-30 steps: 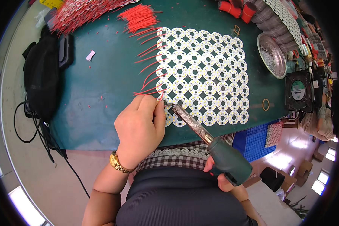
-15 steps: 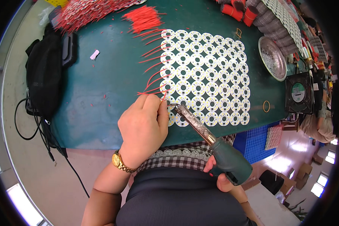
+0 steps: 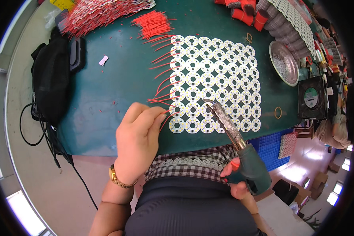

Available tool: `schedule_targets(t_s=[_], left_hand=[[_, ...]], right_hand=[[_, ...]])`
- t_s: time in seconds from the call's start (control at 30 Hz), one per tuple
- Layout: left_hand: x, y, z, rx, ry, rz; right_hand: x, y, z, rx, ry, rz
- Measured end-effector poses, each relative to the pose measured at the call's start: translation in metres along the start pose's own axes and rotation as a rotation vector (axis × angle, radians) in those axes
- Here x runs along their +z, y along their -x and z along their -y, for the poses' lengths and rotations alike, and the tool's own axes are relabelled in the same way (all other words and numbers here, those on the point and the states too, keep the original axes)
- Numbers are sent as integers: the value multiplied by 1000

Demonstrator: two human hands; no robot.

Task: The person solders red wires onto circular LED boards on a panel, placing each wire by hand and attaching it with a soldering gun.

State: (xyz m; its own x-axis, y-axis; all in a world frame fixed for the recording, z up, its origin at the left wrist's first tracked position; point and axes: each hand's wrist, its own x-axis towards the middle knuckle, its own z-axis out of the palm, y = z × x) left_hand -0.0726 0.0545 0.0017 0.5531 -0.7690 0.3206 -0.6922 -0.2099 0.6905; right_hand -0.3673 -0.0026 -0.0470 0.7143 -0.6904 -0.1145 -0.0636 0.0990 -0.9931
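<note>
A panel of round white LED boards, each with a centre hole and small yellow chips, lies flat on the green table. Thin red wires stick out leftward from its left column. By the lower left corner, my left hand is closed in a pinch, a red wire at its fingertips. My right hand is wrapped round the dark green handle of a soldering gun. The gun's metal barrel slants up and left over the lower boards, its tip above the panel. The gun's body hides part of that hand.
A loose pile of red wires and a stack of wired boards lie at the far side. At right stand a metal dish and a black fan. A black bag with cables lies left. A rubber band sits right of the panel.
The soldering gun's tip has moved right, away from the left column. My left hand has drawn back left and slightly nearer me, off the boards, uncovering the lower left ones.
</note>
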Motion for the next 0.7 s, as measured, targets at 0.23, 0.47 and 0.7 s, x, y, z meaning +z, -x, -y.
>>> schedule_targets(t_s=[0.23,0.47,0.7], left_hand=[[-8,17,-4,-167,240,95],[-3,15,7,-152,90,194],[0,16,7,-179,117,155]], right_hand=[[0,-4,10,59,-44,12],[-5,6,13,236,-18,146],[0,5,15,418,-382,8]])
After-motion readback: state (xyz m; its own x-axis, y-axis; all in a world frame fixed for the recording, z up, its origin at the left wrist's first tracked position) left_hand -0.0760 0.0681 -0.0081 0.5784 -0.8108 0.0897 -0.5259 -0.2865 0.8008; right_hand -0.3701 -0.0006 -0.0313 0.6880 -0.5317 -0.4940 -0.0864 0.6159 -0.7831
